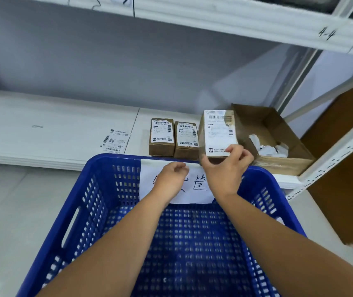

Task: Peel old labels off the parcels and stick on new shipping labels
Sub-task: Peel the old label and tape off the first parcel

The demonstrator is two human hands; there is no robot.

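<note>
The right hand [227,168] is covering the 6 o'clock edge of the held parcel [218,129], its label blurring. The left hand [171,179] is curling its fingers out of sight, hiding writing on the paper sign [199,186]. The blue basket [111,160] is running off-frame at 6 o'clock.

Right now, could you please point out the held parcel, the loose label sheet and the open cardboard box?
held parcel [218,133]: head view, labelled front face.
loose label sheet [115,141]: head view, sheet's middle.
open cardboard box [264,123]: head view, inner back wall.

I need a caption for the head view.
Right hand grips a labelled brown cardboard parcel near a blue plastic crate.
</note>
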